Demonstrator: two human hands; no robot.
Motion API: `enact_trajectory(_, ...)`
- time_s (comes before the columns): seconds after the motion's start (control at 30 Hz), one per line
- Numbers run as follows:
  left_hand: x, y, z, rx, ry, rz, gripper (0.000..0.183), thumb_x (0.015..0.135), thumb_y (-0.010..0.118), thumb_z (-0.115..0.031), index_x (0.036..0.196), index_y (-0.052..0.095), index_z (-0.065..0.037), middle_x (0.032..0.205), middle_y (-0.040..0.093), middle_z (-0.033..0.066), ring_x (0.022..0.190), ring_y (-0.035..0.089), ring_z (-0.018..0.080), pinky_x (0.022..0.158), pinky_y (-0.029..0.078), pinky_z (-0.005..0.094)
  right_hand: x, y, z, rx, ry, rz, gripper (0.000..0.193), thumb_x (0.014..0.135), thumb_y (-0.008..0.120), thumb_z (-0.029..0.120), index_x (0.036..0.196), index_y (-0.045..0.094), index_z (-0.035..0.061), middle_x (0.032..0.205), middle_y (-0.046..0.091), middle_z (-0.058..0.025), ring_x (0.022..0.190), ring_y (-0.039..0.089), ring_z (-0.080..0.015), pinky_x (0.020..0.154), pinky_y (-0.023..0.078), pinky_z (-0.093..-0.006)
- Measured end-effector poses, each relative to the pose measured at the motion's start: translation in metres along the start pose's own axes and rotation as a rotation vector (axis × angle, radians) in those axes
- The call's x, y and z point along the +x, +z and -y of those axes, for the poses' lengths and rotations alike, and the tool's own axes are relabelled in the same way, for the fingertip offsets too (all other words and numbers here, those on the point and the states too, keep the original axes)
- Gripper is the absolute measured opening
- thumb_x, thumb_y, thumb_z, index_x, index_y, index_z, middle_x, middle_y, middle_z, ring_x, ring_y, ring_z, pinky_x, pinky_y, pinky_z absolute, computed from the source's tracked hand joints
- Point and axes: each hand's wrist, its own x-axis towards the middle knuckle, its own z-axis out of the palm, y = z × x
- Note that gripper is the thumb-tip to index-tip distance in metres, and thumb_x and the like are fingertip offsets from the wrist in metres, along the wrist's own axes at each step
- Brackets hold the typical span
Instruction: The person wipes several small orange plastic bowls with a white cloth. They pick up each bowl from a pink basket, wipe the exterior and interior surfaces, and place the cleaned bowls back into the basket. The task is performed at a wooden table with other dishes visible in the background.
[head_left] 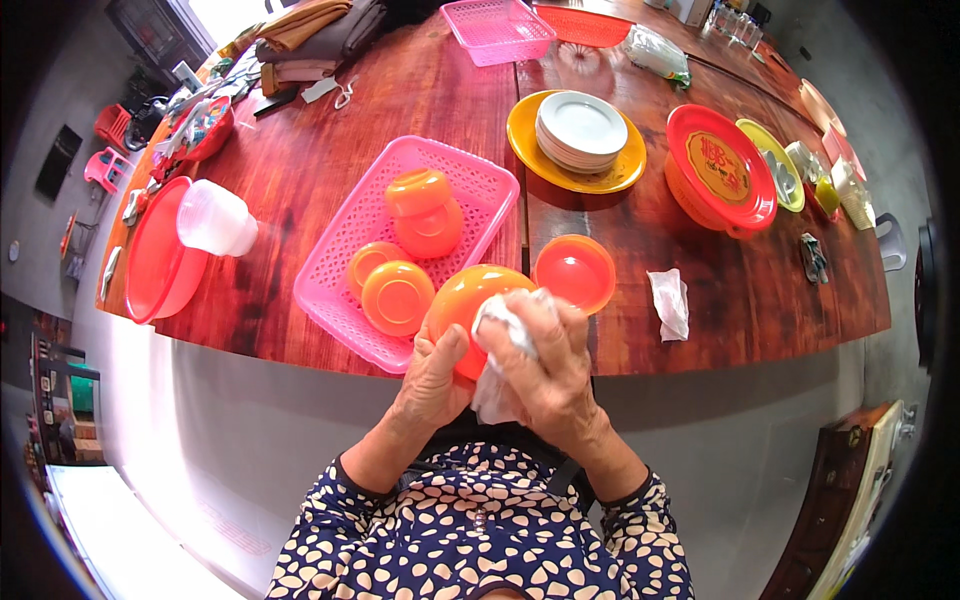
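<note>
An orange bowl (465,300) is held up at the table's near edge, its outside facing up. My left hand (432,378) grips its lower left side, thumb pressed along it. A crumpled white tissue (497,395) is bunched in my right hand (552,365), whose fingers press it against the bowl. Just left is a pink perforated basket (330,270) with several small orange bowls (398,297) lying in it. Beyond my right hand, another orange bowl (575,274) stands upright on the wooden table (740,320).
White plates (582,122) are stacked on a yellow plate (525,150) farther back. Right of them stands a red-lidded tub (690,190), with a folded tissue (669,303) nearer me. At left, a red basin (160,270) leans beside stacked clear plastic containers (215,218). Another pink basket (500,30) sits far back.
</note>
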Motion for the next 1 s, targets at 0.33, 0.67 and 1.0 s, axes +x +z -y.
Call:
enact_trajectory(0.33, 0.002, -0.005, -0.002, 0.188, 0.062, -0.12, 0.049, 0.091, 0.062, -0.013, 0.135, 0.041, -0.004, 0.129, 0.053, 0.0116, 0.119, 0.053, 0.0241, 0.104, 0.043, 0.0407, -0.009, -0.008, 0.017, 0.203, 0.255, 0.147, 0.046, 0.067, 0.07, -0.006, 0.111, 0.062, 0.001, 0.108, 0.055, -0.0197, 0.096, 0.054, -0.0344, 0.083, 0.049, -0.0403)
enact_trajectory(0.67, 0.002, 0.003, -0.006, 0.276, 0.069, -0.101, 0.041, 0.084, 0.066, 0.0, 0.123, 0.053, -0.002, 0.118, 0.061, 0.0092, 0.108, 0.06, 0.0179, 0.094, 0.049, 0.0341, -0.01, 0.002, -0.006, 0.057, 0.243, 0.022, 0.04, 0.067, 0.069, -0.003, 0.106, 0.063, 0.0011, 0.104, 0.055, -0.0204, 0.092, 0.055, -0.0364, 0.081, 0.047, -0.0435)
enact_trajectory(1.0, -0.008, 0.002, -0.004, 0.68, 0.142, 0.022, 0.05, 0.076, 0.075, -0.001, 0.122, 0.056, 0.0, 0.115, 0.063, 0.0074, 0.103, 0.06, 0.0145, 0.092, 0.049, 0.0302, -0.007, -0.004, 0.006, 0.161, 0.073, -0.08, 0.045, 0.071, 0.069, 0.006, 0.115, 0.062, 0.001, 0.115, 0.053, -0.0197, 0.104, 0.051, -0.0367, 0.091, 0.043, -0.0448)
